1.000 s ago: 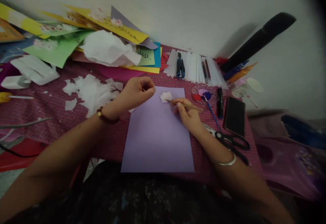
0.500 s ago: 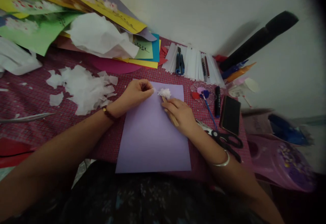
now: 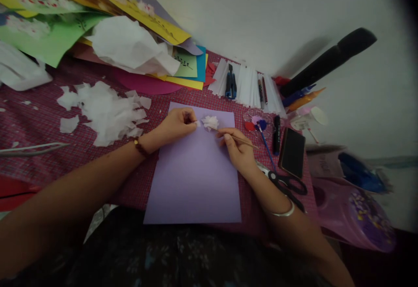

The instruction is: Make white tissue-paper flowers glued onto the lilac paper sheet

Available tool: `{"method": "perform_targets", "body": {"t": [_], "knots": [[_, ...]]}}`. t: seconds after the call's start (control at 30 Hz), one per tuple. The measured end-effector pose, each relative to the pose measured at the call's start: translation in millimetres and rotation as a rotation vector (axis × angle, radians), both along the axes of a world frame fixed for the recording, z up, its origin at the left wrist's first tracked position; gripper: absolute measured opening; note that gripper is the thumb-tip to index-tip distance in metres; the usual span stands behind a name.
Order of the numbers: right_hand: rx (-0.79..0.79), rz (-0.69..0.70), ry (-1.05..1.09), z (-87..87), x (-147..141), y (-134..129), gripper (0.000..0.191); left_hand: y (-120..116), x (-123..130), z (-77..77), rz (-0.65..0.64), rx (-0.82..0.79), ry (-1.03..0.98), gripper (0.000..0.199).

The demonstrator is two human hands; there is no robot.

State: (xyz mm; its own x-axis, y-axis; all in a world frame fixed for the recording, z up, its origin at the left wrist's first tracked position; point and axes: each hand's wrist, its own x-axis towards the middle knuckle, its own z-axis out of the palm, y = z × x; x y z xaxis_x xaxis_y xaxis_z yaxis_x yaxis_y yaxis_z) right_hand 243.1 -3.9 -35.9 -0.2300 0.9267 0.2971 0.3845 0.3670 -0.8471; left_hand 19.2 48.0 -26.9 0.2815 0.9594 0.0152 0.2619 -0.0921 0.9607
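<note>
Purple rectangular paper (image 3: 192, 182) stretches lengthwise away; the right hand (image 3: 241, 150) grips a slim wooden stick (image 3: 243, 141), tip at the white ruffled paper cluster (image 3: 210, 123) near the far edge; just left, the left hand (image 3: 181, 124) pinches a white scrap (image 3: 197, 123).

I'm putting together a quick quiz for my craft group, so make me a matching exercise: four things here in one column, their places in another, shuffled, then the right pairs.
Things
1. Stick
2. Cutter
3. White flower
4. Phone

Places
A. On the purple sheet
B. Beside the black marker
C. Held in the right hand
D. Among the white strips

Pairs
1-C
2-D
3-A
4-B
</note>
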Motion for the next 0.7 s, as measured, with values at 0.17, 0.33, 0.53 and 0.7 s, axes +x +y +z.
{"method": "perform_targets", "body": {"t": [0.17, 0.33, 0.53, 0.7], "knots": [[0.000, -0.025, 0.072, -2.2, 0.4, 0.4, 0.026, -1.9, 1.6, 5.9, 0.028, -0.037, -0.020, 0.012], [-0.010, -0.003, 0.054, -2.8, -1.4, 4.4, 0.027, -3.0, 3.2, 9.9, 0.041, -0.065, -0.005, 0.004], [0.041, -0.020, 0.146, -1.3, -2.4, 5.7, 0.025, 0.2, 4.1, 2.8, 0.087, -0.075, -0.083, 0.030], [0.060, -0.033, 0.146, -3.0, 0.4, 1.7, 0.023, 1.8, 2.7, -0.5, 0.101, -0.091, -0.113, 0.029]]}}
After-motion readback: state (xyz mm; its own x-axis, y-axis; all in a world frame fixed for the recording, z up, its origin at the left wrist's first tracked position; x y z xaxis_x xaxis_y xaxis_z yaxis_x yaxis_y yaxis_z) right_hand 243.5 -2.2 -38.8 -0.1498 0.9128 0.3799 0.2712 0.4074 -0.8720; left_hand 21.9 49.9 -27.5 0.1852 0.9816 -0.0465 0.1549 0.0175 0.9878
